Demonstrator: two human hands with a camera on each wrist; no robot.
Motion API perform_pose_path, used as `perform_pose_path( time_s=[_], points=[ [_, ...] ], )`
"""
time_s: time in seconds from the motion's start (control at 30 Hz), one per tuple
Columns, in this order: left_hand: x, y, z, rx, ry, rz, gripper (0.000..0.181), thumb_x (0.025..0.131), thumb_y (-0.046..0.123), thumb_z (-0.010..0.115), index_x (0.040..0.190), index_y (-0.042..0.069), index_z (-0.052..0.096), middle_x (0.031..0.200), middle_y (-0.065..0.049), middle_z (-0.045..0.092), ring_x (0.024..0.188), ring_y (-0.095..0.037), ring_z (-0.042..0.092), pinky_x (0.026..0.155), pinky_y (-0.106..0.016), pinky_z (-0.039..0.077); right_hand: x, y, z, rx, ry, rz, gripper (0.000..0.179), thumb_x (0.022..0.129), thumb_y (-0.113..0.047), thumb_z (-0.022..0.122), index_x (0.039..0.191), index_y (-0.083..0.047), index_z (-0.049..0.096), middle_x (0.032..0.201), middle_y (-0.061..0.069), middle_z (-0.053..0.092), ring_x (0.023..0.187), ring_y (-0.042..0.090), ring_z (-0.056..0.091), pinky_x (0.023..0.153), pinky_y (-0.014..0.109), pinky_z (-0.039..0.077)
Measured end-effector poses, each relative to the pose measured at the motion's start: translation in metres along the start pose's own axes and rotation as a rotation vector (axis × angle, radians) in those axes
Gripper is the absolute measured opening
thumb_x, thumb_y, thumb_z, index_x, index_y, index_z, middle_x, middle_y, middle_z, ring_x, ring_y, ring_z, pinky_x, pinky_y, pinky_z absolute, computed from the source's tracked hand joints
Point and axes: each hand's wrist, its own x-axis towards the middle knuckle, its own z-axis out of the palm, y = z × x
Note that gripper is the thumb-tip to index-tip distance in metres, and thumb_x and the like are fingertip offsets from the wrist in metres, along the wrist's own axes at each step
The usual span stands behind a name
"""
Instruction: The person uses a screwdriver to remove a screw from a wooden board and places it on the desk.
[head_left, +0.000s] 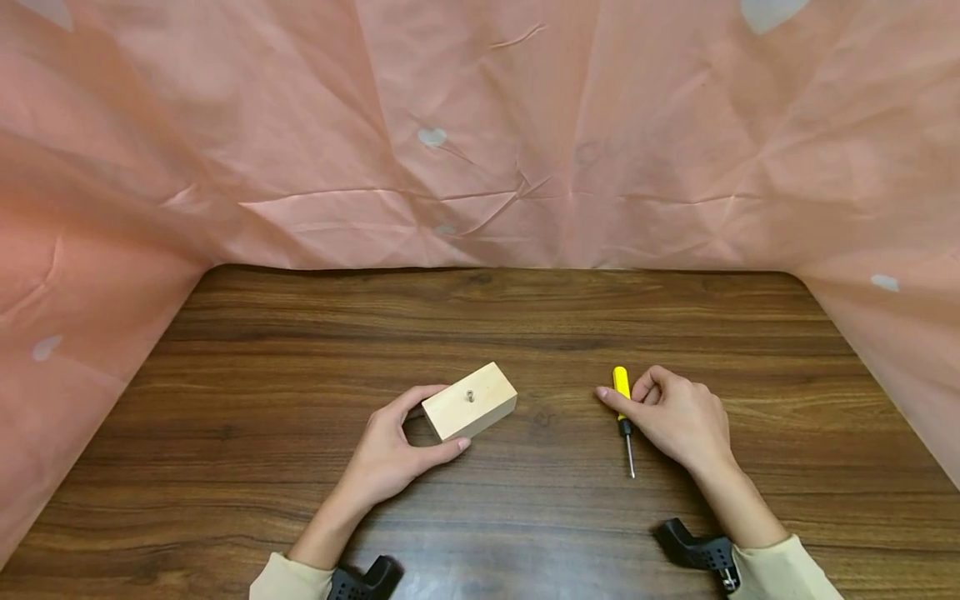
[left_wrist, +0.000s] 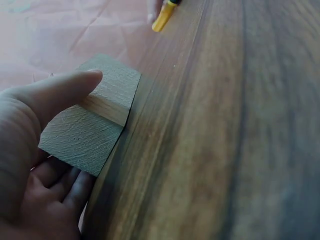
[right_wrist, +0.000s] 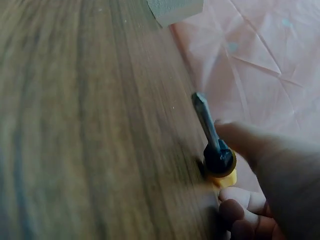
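left hand pinching wooden block: brace it flat | right hand over screwdriver, right of block, can't tell if pinched: grip handle squarely, not shaft

Cut off at top: wooden block in right wrist view, yellow screwdriver in left wrist view. Partly hidden behind block: fingers of left hand. Too small to identify: metal fitting.
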Motion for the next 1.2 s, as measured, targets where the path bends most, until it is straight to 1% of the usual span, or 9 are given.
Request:
perform_pose_path(
  time_s=[0.2, 0.37, 0.47, 0.63, 0.73, 0.83, 1.0, 1.1, 1.2],
  points=[
    [0.003, 0.001, 0.005, 0.011, 0.02, 0.02, 0.062, 0.075, 0.034, 0.1, 0.13, 0.038, 0.073, 0.119, 0.014, 0.078, 0.116, -0.011, 0.069, 0.11, -0.043, 0.05, 0.001, 0.0, 0.0, -0.034, -0.038, -0.009, 0.053, 0.091, -0.073, 0.071, 0.082, -0.021, 0.068, 0.071, -0.006, 0.065, 0.064, 0.016, 0.057, 0.061, 0.033, 0.038],
    [0.004, 0.002, 0.008, 0.009, 0.028, 0.028, 0.064, 0.074, 0.03, 0.101, 0.131, 0.038, 0.073, 0.121, 0.014, 0.078, 0.12, -0.011, 0.069, 0.112, -0.045, 0.049, 0.002, 0.0, 0.001, 0.0, -0.096, 0.012, 0.049, 0.096, -0.069, 0.068, 0.088, -0.02, 0.071, 0.074, -0.008, 0.068, 0.067, 0.014, 0.058, 0.061, 0.033, 0.038],
    [0.004, 0.002, 0.009, 0.008, 0.026, 0.019, 0.065, 0.074, 0.029, 0.101, 0.132, 0.038, 0.073, 0.123, 0.014, 0.078, 0.121, -0.011, 0.069, 0.113, -0.045, 0.049, 0.002, -0.005, 0.0, 0.125, -0.11, 0.034, 0.049, 0.098, -0.065, 0.069, 0.091, -0.016, 0.072, 0.073, -0.006, 0.069, 0.065, 0.013, 0.061, 0.059, 0.032, 0.043],
    [0.004, 0.001, 0.009, 0.008, 0.02, 0.003, 0.065, 0.074, 0.029, 0.101, 0.131, 0.038, 0.073, 0.123, 0.013, 0.077, 0.121, -0.011, 0.068, 0.113, -0.044, 0.048, -0.001, -0.026, -0.006, 0.493, -0.134, 0.063, 0.046, 0.101, -0.05, 0.074, 0.101, -0.004, 0.069, 0.071, -0.003, 0.073, 0.064, 0.016, 0.073, 0.064, 0.03, 0.059],
    [0.003, 0.001, 0.009, 0.003, 0.024, -0.006, 0.064, 0.073, 0.028, 0.101, 0.13, 0.038, 0.073, 0.122, 0.013, 0.077, 0.119, -0.011, 0.068, 0.113, -0.044, 0.048, -0.004, -0.046, -0.013, 0.666, -0.129, 0.022, 0.041, 0.102, -0.039, 0.075, 0.106, 0.0, 0.066, 0.077, -0.004, 0.076, 0.07, 0.018, 0.077, 0.071, 0.034, 0.064],
    [0.003, 0.001, 0.01, 0.001, 0.025, -0.011, 0.064, 0.073, 0.029, 0.101, 0.129, 0.039, 0.073, 0.122, 0.013, 0.077, 0.118, -0.011, 0.068, 0.112, -0.044, 0.048, -0.006, -0.066, -0.017, 0.802, -0.107, -0.036, 0.034, 0.103, -0.03, 0.075, 0.107, 0.003, 0.064, 0.083, -0.006, 0.079, 0.075, 0.02, 0.079, 0.076, 0.036, 0.066],
    [0.002, 0.001, 0.012, 0.009, 0.03, 0.004, 0.063, 0.074, 0.029, 0.1, 0.129, 0.037, 0.073, 0.122, 0.013, 0.077, 0.118, -0.011, 0.068, 0.111, -0.043, 0.049, -0.008, -0.094, -0.02, 0.948, -0.054, -0.106, 0.025, 0.102, -0.018, 0.076, 0.11, 0.003, 0.064, 0.088, -0.005, 0.079, 0.076, 0.015, 0.078, 0.078, 0.034, 0.066],
    [0.002, 0.001, 0.013, 0.022, 0.031, 0.019, 0.062, 0.074, 0.029, 0.1, 0.13, 0.035, 0.073, 0.122, 0.012, 0.077, 0.118, -0.011, 0.069, 0.111, -0.043, 0.049, -0.009, -0.107, -0.019, 0.979, -0.021, -0.129, 0.024, 0.101, -0.014, 0.077, 0.112, 0.002, 0.064, 0.088, -0.004, 0.078, 0.077, 0.014, 0.078, 0.08, 0.033, 0.066],
    [0.003, 0.001, 0.014, 0.028, 0.035, 0.029, 0.062, 0.074, 0.029, 0.1, 0.13, 0.033, 0.073, 0.123, 0.011, 0.077, 0.119, -0.012, 0.069, 0.111, -0.044, 0.049, -0.011, -0.119, -0.018, 0.974, 0.012, -0.154, 0.023, 0.099, -0.011, 0.078, 0.113, 0.001, 0.065, 0.088, -0.003, 0.076, 0.077, 0.013, 0.077, 0.082, 0.032, 0.065]
  ],
)
